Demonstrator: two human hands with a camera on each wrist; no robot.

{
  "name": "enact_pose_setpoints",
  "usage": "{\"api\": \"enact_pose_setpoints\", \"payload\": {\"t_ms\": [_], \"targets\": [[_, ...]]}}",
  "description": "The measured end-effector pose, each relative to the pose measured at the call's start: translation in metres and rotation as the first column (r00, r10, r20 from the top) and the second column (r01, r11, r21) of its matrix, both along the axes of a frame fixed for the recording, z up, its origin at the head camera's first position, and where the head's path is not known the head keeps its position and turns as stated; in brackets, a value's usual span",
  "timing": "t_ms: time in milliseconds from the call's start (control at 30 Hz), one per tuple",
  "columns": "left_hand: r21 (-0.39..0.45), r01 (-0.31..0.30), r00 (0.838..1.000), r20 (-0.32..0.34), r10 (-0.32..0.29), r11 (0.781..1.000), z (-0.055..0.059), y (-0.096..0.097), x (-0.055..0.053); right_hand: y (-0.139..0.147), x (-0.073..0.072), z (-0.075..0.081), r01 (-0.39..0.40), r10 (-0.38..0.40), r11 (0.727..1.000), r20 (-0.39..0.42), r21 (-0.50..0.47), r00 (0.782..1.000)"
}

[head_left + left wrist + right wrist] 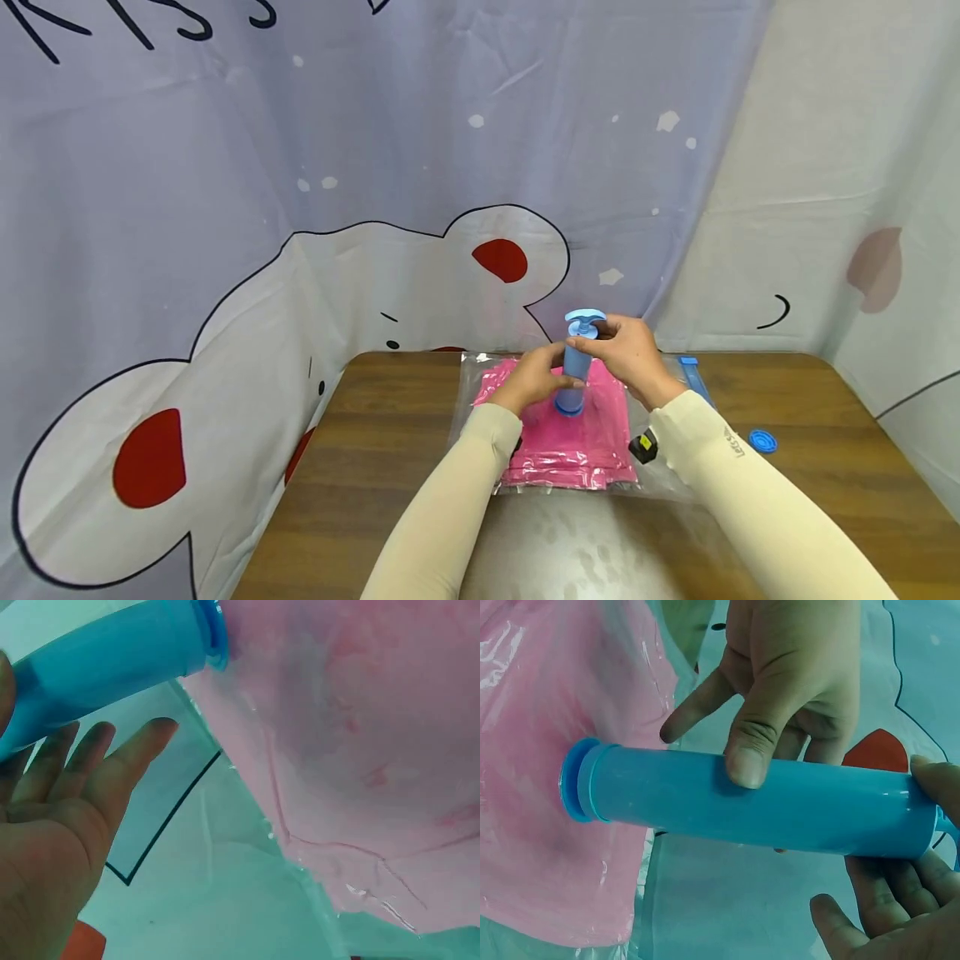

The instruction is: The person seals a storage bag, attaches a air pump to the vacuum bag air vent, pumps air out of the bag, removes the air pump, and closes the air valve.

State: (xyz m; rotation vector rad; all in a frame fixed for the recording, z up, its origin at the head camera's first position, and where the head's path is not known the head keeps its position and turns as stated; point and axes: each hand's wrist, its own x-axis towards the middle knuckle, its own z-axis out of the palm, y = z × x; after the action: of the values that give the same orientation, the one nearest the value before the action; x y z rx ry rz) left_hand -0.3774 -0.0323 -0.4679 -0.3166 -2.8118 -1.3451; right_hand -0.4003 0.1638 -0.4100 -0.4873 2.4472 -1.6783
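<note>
A blue hand pump (576,367) stands nearly upright, its flared base on a clear plastic bag (467,383) holding folded pink material (570,454). My left hand (532,379) grips the pump's barrel, thumb across its front in the right wrist view; some of its fingers (124,765) stretch past the barrel in the left wrist view. Higher up, my right hand (630,354) holds the barrel's top end, just under the light-blue T-shaped handle (585,316). In the right wrist view the pump's base (577,780) meets the bag's surface; what lies beneath it is hidden.
A round blue cap (762,441) lies on the wooden table (390,442), right of the bag. A blue strip (694,381) rests behind my right wrist, partly hidden by it. Printed curtains (390,150) hang behind the table and along its sides.
</note>
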Motion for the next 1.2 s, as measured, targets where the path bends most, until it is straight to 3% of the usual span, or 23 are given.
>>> {"api": "enact_pose_setpoints", "payload": {"t_ms": [167, 467, 567, 700, 900, 1033, 1200], "targets": [[-0.024, 0.005, 1.0, 0.013, -0.005, 1.0, 0.0, 0.003, -0.002, 0.004, -0.001, 0.003, -0.015, 0.015, 1.0, -0.004, 0.024, 1.0], [-0.056, -0.061, 0.998, -0.036, 0.059, 0.997, -0.005, 0.008, -0.001, 0.008, -0.003, 0.001, -0.083, 0.086, 0.994, 0.051, -0.065, 0.995], [-0.063, -0.103, 0.994, -0.052, 0.1, 0.993, -0.009, 0.009, 0.002, 0.008, -0.001, -0.001, -0.085, 0.088, 0.995, 0.065, -0.047, 0.994], [-0.086, -0.181, 0.978, -0.116, 0.171, 0.98, -0.015, 0.014, 0.004, 0.007, 0.002, 0.001, -0.045, 0.045, 0.999, 0.021, -0.006, 0.999], [-0.136, -0.306, 0.937, -0.219, 0.272, 0.942, -0.021, 0.025, 0.005, 0.001, 0.003, 0.005, 0.016, -0.007, 0.995, -0.096, 0.095, 0.995], [-0.174, -0.354, 0.922, -0.232, 0.311, 0.919, -0.022, 0.03, 0.006, 0.0, 0.003, 0.004, 0.055, -0.038, 0.991, -0.134, 0.12, 0.99], [-0.174, -0.37, 0.916, -0.234, 0.327, 0.913, -0.023, 0.031, 0.008, -0.001, 0.004, 0.003, 0.079, -0.062, 0.99, -0.145, 0.114, 0.987]]}}
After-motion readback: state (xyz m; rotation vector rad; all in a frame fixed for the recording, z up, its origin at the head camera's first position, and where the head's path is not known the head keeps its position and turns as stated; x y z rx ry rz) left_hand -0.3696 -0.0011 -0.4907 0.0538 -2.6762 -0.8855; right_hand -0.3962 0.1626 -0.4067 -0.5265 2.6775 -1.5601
